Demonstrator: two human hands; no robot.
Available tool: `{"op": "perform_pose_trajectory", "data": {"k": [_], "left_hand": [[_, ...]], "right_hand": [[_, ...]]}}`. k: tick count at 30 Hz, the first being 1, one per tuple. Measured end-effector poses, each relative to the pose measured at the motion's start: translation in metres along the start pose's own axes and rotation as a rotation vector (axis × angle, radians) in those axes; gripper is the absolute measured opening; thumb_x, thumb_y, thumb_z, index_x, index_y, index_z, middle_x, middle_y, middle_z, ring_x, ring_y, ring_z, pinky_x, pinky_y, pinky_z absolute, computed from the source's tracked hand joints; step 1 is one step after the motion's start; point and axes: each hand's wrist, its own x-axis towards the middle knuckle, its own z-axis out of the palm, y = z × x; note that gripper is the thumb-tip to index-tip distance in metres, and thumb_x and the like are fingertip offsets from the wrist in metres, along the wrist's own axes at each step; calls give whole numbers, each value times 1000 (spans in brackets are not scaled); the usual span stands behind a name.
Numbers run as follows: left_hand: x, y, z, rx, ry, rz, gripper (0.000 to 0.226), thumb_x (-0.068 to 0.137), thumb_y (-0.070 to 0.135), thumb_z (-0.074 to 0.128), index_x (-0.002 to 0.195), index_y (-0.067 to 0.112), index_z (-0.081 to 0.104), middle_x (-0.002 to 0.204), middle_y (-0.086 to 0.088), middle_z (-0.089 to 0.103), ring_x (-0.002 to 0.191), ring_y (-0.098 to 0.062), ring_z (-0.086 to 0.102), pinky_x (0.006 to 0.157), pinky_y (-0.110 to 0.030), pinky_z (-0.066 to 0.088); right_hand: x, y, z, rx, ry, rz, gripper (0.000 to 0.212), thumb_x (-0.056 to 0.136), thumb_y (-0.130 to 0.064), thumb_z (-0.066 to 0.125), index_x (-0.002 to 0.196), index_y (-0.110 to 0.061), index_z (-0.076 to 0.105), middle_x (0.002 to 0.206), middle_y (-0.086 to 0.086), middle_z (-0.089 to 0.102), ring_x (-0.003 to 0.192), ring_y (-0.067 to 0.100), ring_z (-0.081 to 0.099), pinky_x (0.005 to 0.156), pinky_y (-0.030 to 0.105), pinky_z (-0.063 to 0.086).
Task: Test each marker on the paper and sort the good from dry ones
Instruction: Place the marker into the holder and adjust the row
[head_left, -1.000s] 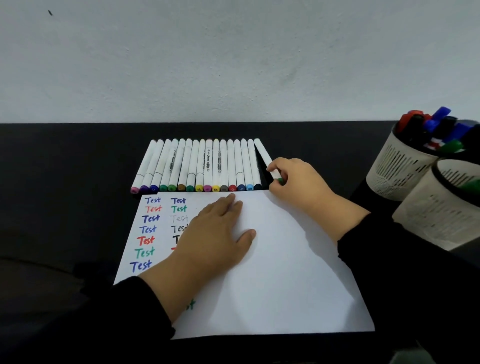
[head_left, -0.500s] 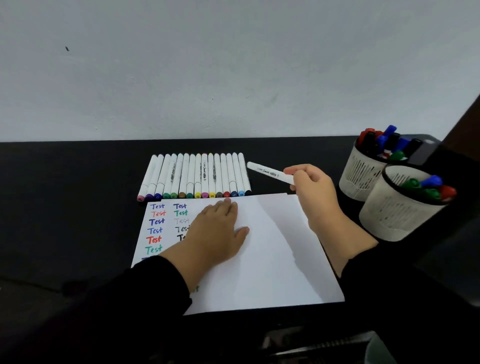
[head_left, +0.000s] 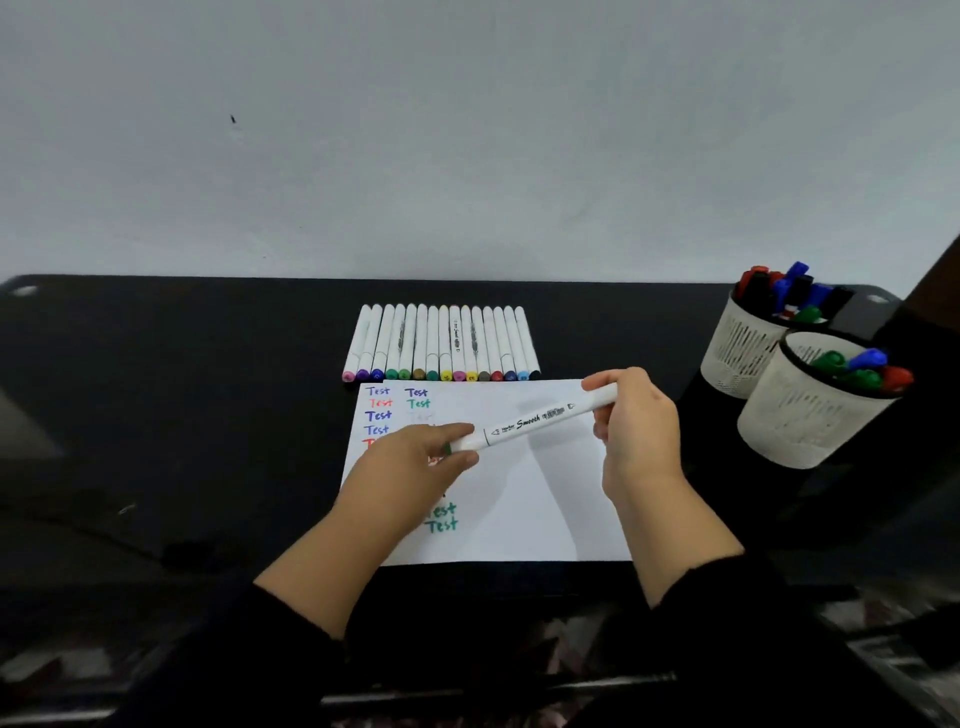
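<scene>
- Your right hand (head_left: 636, 431) has its grip wrapped round one end of the white marker (head_left: 535, 422). Your left hand (head_left: 415, 462) pinches the other end, at the green-tipped cap. The marker hangs level between the two grips, just above the paper (head_left: 519, 499).
- Judge it a light, stiff plastic barrel, smooth enough to turn in your fingers. Keep your right grip on the barrel behind the printed lettering and pull the cap straight off with your left, since a twist or bend would gain you nothing.
- The cap probably comes free with a snap, so hold it firmly or it may jump away.
- Beyond both grips, at the far edge of the paper, the row of markers (head_left: 441, 343) lies side by side on the table (head_left: 182, 389). I count about sixteen, caps toward you.
- Out past your right grip stand two mesh cups: the nearer cup (head_left: 800, 410) holds roughly four or five markers and the farther cup (head_left: 737, 353) more, too crowded to count.
- Under your left grip the paper carries "Test" words in two columns. Some are hidden by your hand.
</scene>
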Motion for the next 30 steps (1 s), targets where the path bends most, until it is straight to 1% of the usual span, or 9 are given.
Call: {"op": "perform_pose_trajectory", "data": {"k": [1, 3, 8, 14, 18, 21, 25, 28, 30], "left_hand": [[-4, -4, -3, -27, -7, -27, 34, 89, 41, 57, 124, 42, 55, 92, 23, 54, 76, 7, 49, 61, -10, 35], [-9, -9, -6, -80, -6, -81, 33, 87, 40, 60, 120, 42, 58, 82, 22, 55, 71, 4, 51, 56, -13, 37], [-22, -19, -5, -187, 58, -84, 29, 84, 36, 65, 114, 38, 64, 81, 23, 58, 74, 4, 52, 59, -17, 39], [-25, -23, -4, -165, 6, -59, 31, 85, 36, 64, 116, 38, 62, 81, 28, 54, 79, 9, 51, 65, -9, 39], [-21, -24, -10, -162, -66, -90, 34, 86, 38, 63, 120, 41, 59, 86, 25, 58, 72, 3, 53, 54, -13, 37], [-20, -24, -15, -191, -84, -108, 35, 86, 39, 63, 121, 39, 60, 87, 22, 60, 78, -2, 55, 53, -12, 40], [-21, -20, -17, -181, -71, -106, 33, 86, 39, 62, 119, 38, 61, 79, 16, 62, 57, -4, 48, 37, -9, 33], [-20, -17, -18, -159, -65, -120, 32, 86, 39, 62, 118, 38, 62, 76, 14, 62, 56, -4, 47, 44, -13, 35], [-21, -16, -18, -147, -77, -117, 30, 87, 40, 61, 117, 38, 62, 83, 10, 65, 63, -5, 52, 49, -16, 40]], "right_hand": [[-3, 1, 3, 21, -8, 22, 32, 86, -12, 41, 63, -14, 63, 62, 0, 41, 55, 11, 35, 55, 23, 32], [-7, 4, 9, 70, -32, 78, 31, 90, -17, 44, 67, -15, 64, 55, -3, 41, 53, 11, 34, 54, 24, 31], [-25, 18, 24, 64, -199, 192, 36, 92, -44, 55, 76, -13, 66, 53, -4, 39, 50, 10, 33, 50, 24, 31], [-40, 39, 37, -18, -293, 174, 28, 85, -37, 67, 71, -13, 61, 46, -4, 47, 43, 8, 38, 45, 21, 33], [-39, 44, 40, 12, -300, 170, 26, 88, -34, 64, 77, -11, 62, 48, -2, 47, 42, 7, 39, 44, 20, 35], [-42, 47, 42, 39, -317, 172, 26, 90, -33, 62, 77, -10, 61, 49, -1, 46, 42, 8, 38, 44, 19, 34], [-43, 48, 44, 54, -307, 154, 28, 92, -31, 59, 73, -11, 63, 46, -3, 46, 43, 8, 38, 44, 20, 34], [-44, 47, 44, 80, -331, 153, 27, 91, -31, 60, 73, -11, 62, 47, -1, 45, 43, 9, 36, 44, 20, 32], [-45, 47, 43, 80, -366, 151, 26, 88, -31, 64, 72, -12, 60, 47, 0, 46, 41, 9, 36, 42, 20, 31]]}}
